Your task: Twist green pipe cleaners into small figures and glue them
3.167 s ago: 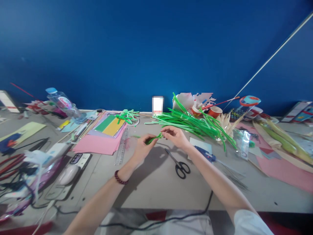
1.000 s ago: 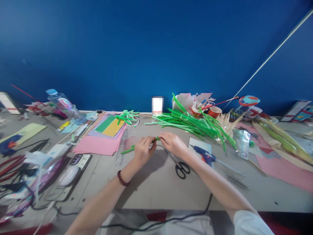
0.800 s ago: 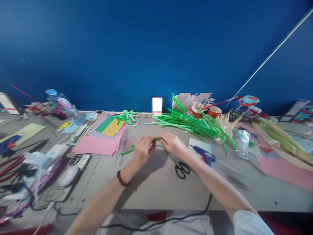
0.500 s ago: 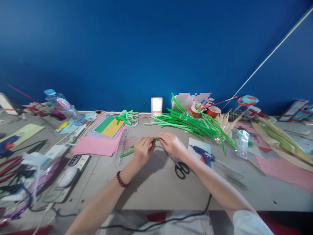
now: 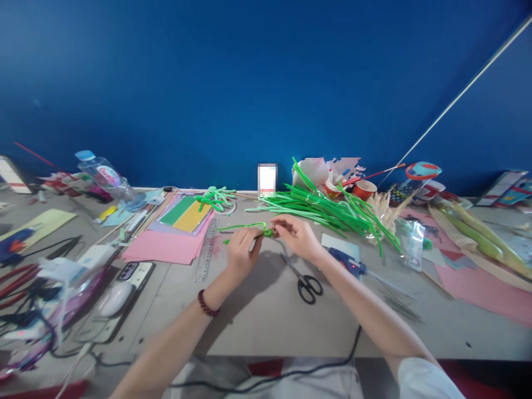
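My left hand (image 5: pixel 243 249) pinches a bent green pipe cleaner (image 5: pixel 241 226), whose one end sticks out to the left over the ruler's top. My right hand (image 5: pixel 297 237) is closed at the other side of the same piece, its fingertips at a small green loop or twist between the hands. The exact shape of the twist is too small to tell. Black-handled scissors (image 5: pixel 310 288) lie on the table below my right hand, blades pointing up and left. A large bunch of green pipe cleaners (image 5: pixel 328 208) lies behind my right hand.
A clear ruler (image 5: pixel 206 249) and pink paper (image 5: pixel 164 246) lie left of my hands, with curled green pieces (image 5: pixel 216 197) behind. On the right is a blue glue gun (image 5: pixel 347 261). A phone with a white mouse (image 5: pixel 115 299) lies front left.
The green piece has turned: a long end now points left behind my left hand, and the twist shows more. My right hand has shifted slightly right and up, uncovering the scissors' blades.
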Demonstrator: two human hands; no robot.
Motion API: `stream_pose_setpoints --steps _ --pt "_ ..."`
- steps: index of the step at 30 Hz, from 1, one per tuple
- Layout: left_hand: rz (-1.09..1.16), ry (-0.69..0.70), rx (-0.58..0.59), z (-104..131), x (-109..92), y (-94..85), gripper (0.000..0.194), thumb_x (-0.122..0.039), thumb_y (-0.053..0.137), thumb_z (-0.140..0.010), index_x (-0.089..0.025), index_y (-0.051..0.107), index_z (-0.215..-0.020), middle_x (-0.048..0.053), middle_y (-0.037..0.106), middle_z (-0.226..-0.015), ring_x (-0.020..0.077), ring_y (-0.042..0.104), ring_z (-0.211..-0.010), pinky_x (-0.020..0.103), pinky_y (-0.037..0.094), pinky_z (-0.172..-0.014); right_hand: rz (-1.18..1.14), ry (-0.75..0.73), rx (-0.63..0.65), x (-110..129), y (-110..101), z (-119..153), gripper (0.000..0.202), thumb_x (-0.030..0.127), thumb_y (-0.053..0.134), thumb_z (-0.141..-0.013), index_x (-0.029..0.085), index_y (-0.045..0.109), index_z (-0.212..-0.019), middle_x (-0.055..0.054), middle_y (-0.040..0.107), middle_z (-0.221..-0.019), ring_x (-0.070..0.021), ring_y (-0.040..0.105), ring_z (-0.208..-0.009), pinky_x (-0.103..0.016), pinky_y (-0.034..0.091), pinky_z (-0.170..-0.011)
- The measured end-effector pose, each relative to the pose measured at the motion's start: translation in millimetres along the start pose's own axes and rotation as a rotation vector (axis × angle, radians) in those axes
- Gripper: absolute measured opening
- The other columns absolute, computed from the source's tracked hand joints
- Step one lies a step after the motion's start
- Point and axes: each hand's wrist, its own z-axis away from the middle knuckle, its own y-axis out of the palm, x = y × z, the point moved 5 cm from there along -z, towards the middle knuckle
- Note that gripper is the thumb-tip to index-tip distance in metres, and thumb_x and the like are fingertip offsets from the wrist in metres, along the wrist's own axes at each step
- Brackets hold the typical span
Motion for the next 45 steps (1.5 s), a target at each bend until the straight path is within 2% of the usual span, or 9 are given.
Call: stream_pose_setpoints --steps 6,9,13,18,24,31,35,39,45 --pt "0.020 0.048 -0.051 -2.7 -2.7 -2.9 0.009 -0.016 0.051 -0.087 -0.020 0.058 -0.090 0.006 0.068 -0.086 0.0178 0.063 -0.083 0.035 0.046 -0.079 -0.186 0.184 0.177 -11.4 7.0 -2.2 0.023 0.034 0.067 -0.074 0.017 0.065 -0.090 -0.004 0.065 -0.079 -0.0151 0.062 -0.074 -0.031 0.051 -0.073" --pt "0.078 0.073 -0.030 -3.1 -5.2 -1.6 0.012 -0.014 0.048 -0.088 -0.020 0.057 -0.092 0.005 0.068 -0.086 0.0171 0.062 -0.084 0.036 0.046 -0.082 -0.152 0.197 0.164 -13.6 5.6 -2.1 0.023 0.034 0.071 -0.070 0.017 0.065 -0.084 -0.003 0.065 -0.078 -0.0141 0.060 -0.073 -0.028 0.048 -0.072" --pt "0.133 0.079 -0.035 -2.3 -6.0 -1.7 0.012 -0.012 0.045 -0.088 -0.019 0.055 -0.090 0.006 0.066 -0.084 0.0163 0.060 -0.082 0.033 0.046 -0.076 -0.150 0.250 0.157 -16.1 8.0 -0.7 0.025 0.038 0.071 -0.069 0.016 0.067 -0.078 0.000 0.061 -0.068 -0.0107 0.053 -0.061 -0.025 0.043 -0.061" --pt "0.134 0.078 -0.068 0.0 -6.7 -4.1 0.012 -0.011 0.045 -0.088 -0.019 0.054 -0.090 0.006 0.064 -0.083 0.0159 0.059 -0.080 0.032 0.047 -0.073 -0.405 0.345 0.181 -11.6 18.1 2.8 0.028 0.041 0.073 -0.065 0.015 0.065 -0.069 0.004 0.052 -0.059 -0.0075 0.045 -0.054 -0.023 0.038 -0.056" --pt "0.115 0.158 -0.093 2.6 -9.3 -6.3 0.015 -0.009 0.045 -0.087 -0.020 0.054 -0.089 0.006 0.066 -0.086 0.0168 0.061 -0.084 0.035 0.046 -0.081 -0.649 0.492 0.184 -10.0 25.0 8.3 0.031 0.040 0.078 -0.059 0.015 0.060 -0.063 0.006 0.047 -0.055 -0.0057 0.040 -0.050 -0.021 0.032 -0.051" --pt "0.058 0.149 -0.084 0.9 -9.5 -6.9 0.013 -0.010 0.047 -0.086 -0.020 0.055 -0.090 0.007 0.066 -0.085 0.0167 0.061 -0.081 0.032 0.046 -0.073 -0.601 0.395 0.126 -13.8 21.5 5.7 0.036 0.046 0.075 -0.063 0.015 0.058 -0.059 0.004 0.049 -0.053 -0.0066 0.042 -0.050 -0.022 0.032 -0.051" --pt "0.034 0.141 -0.091 1.2 -8.0 -6.6 0.015 -0.010 0.049 -0.085 -0.020 0.056 -0.093 0.006 0.067 -0.084 0.0171 0.062 -0.081 0.034 0.047 -0.077 -0.557 0.382 0.203 -15.7 17.6 4.3 0.040 0.050 0.065 -0.073 0.014 0.057 -0.057 0.003 0.051 -0.055 -0.0078 0.045 -0.053 -0.023 0.036 -0.053" --pt "-0.020 0.173 -0.077 2.3 -8.2 -5.1 0.016 -0.011 0.049 -0.085 -0.021 0.058 -0.093 0.007 0.068 -0.090 0.0184 0.062 -0.089 0.038 0.046 -0.085 -0.495 0.443 0.269 -17.8 14.8 4.4 0.030 0.043 0.070 -0.070 0.014 0.063 -0.068 0.004 0.051 -0.055 -0.0073 0.045 -0.052 -0.022 0.037 -0.053" --pt "-0.060 0.176 -0.063 1.8 -13.0 -5.2 0.015 -0.014 0.053 -0.081 -0.021 0.059 -0.093 0.007 0.067 -0.089 0.0194 0.062 -0.087 0.038 0.047 -0.082 -0.286 0.369 0.172 -14.0 10.6 0.6 0.026 0.041 0.067 -0.071 0.015 0.065 -0.069 0.005 0.049 -0.052 -0.0071 0.041 -0.049 -0.021 0.034 -0.050"
